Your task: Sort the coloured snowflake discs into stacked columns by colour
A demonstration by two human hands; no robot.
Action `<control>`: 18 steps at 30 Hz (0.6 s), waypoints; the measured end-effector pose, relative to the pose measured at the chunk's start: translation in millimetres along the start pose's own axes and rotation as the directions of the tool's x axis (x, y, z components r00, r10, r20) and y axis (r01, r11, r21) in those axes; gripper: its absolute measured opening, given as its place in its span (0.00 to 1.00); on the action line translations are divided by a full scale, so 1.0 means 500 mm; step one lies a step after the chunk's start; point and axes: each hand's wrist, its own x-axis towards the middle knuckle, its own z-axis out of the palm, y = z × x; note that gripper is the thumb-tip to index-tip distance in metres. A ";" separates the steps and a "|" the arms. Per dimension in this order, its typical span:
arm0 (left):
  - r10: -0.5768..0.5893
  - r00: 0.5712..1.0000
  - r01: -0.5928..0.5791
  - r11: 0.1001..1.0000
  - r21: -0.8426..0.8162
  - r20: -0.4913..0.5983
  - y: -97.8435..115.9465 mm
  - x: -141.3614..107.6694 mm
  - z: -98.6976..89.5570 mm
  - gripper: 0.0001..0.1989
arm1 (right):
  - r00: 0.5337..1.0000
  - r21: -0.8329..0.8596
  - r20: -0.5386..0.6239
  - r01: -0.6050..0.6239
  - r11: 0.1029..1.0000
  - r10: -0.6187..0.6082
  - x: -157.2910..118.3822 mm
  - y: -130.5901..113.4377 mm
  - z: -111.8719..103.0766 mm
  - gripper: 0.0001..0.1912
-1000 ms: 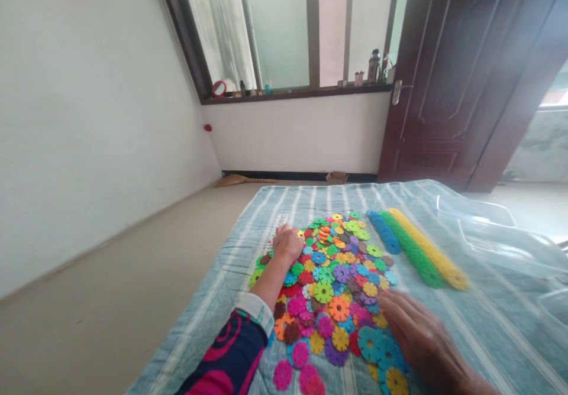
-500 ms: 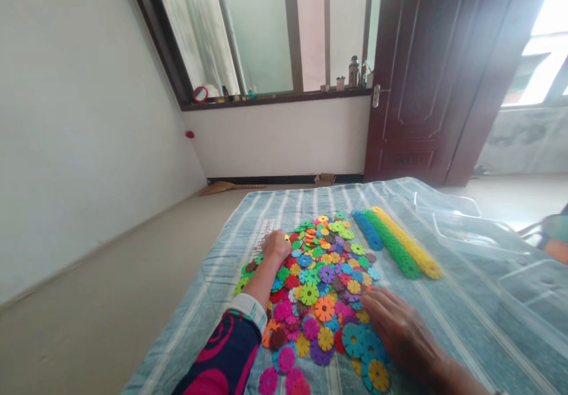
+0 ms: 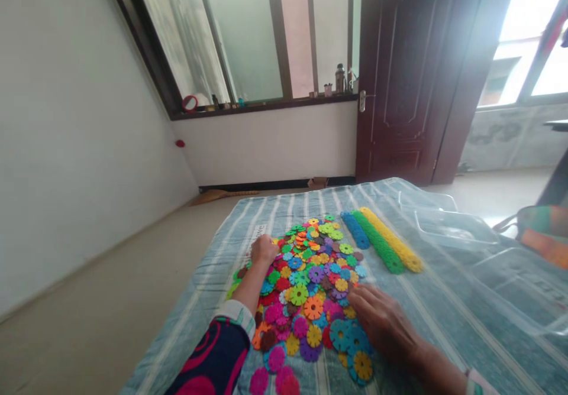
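Observation:
Notched plastic discs in many colours (image 3: 313, 307) lie in a loose pile on a striped blue cloth (image 3: 195, 300). My left hand (image 3: 265, 249) is at the pile's upper left edge, fingers curled; what they hold, if anything, is hidden. At the pile's right side rests my right hand (image 3: 382, 319), palm down, fingers close together beside the large blue discs (image 3: 350, 334); its fingertips touch the discs and partly hide what is under them. Right of the pile lie a blue row (image 3: 355, 229), a green row (image 3: 378, 242) and a yellow row (image 3: 391, 240) of discs.
Clear plastic containers (image 3: 455, 229) stand on the cloth at the right. An orange and green item (image 3: 544, 235) is at the far right edge. Beyond the cloth are a dark red door (image 3: 399, 75) and a window sill (image 3: 266, 106) with small items.
The whole view has shifted, so the scene sits a little further left. Both hands remain at nearly the same places by the pile.

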 end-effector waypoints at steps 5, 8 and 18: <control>0.117 0.991 -0.125 0.985 -0.120 -0.067 0.009 -0.046 -0.032 0.06 | 0.998 0.027 -0.046 -0.048 0.998 0.049 0.009 0.005 -0.008 0.11; 0.262 0.964 -0.265 0.938 -0.223 -0.046 0.042 -0.106 -0.033 0.06 | 0.987 0.040 -0.095 -0.129 0.991 0.132 0.012 0.016 -0.008 0.11; 0.644 0.761 -0.420 0.580 -0.698 0.078 0.186 -0.294 0.017 0.07 | 0.809 0.430 0.060 -0.550 0.716 0.585 0.021 0.065 -0.029 0.08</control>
